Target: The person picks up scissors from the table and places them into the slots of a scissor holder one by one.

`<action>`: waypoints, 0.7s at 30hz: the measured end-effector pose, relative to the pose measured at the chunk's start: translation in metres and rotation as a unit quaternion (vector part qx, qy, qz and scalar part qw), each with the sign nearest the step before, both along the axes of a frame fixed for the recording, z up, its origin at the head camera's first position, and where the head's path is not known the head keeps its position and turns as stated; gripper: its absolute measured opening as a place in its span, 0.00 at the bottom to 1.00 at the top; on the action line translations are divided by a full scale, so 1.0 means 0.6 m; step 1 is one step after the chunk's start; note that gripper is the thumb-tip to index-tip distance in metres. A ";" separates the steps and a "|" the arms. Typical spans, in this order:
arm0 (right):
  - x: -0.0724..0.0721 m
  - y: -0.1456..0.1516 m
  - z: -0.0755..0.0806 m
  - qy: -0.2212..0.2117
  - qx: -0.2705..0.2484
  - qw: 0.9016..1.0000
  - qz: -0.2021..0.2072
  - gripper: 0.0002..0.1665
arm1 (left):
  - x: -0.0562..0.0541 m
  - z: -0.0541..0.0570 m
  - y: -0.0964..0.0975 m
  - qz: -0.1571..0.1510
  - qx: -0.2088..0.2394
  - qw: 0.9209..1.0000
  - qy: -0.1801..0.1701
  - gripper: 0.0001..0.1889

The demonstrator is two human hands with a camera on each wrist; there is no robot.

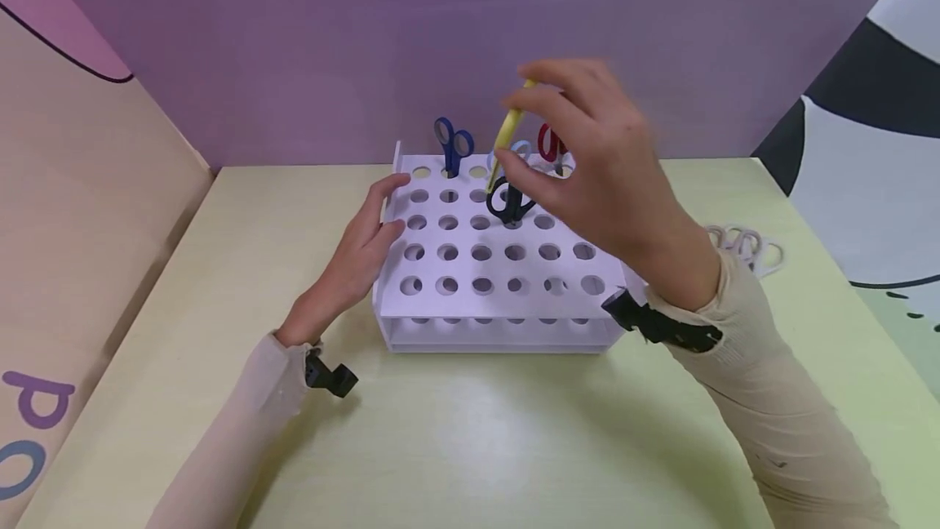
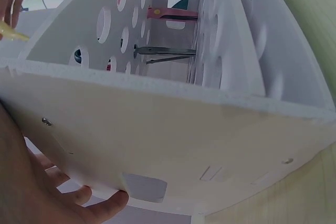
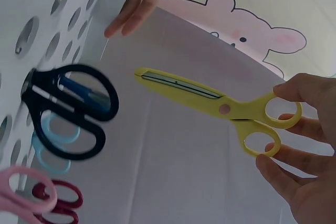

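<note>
Beige-sleeved left hand: fingers loosely extended, touching the rack's left side.
White rack: on the surface, centre.
Blue scissors: standing in its far row, left.
Yellow scissors: tilted above the rack.
Right hand: pinching the yellow scissors' handles.
Pale scissors: lying on the surface, right.

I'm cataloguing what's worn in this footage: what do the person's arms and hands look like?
The left sleeve and right sleeve are long, pale beige and creased. Both carry a blocky black device at the wrist. The left hand and right hand are ungloved.
</note>
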State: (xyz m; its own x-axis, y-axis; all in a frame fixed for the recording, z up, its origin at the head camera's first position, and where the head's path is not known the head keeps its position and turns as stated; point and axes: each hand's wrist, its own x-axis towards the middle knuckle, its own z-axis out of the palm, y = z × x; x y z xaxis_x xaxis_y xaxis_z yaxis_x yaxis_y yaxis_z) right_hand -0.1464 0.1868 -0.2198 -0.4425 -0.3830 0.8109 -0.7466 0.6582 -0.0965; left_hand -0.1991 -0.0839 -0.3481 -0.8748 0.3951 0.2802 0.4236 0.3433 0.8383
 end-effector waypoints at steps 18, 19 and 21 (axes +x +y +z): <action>-0.040 -0.075 -0.041 -0.121 0.017 0.993 -0.006 0.17 | -0.006 -0.003 -0.001 0.000 -0.001 1.000 0.004 0.27; -0.042 -0.078 -0.043 -0.130 0.023 0.991 -0.010 0.18 | -0.005 -0.002 -0.001 0.000 -0.001 1.000 0.004 0.27; -0.045 -0.084 -0.048 -0.152 0.036 0.988 -0.021 0.19 | -0.004 -0.001 0.000 -0.002 -0.002 1.000 0.005 0.27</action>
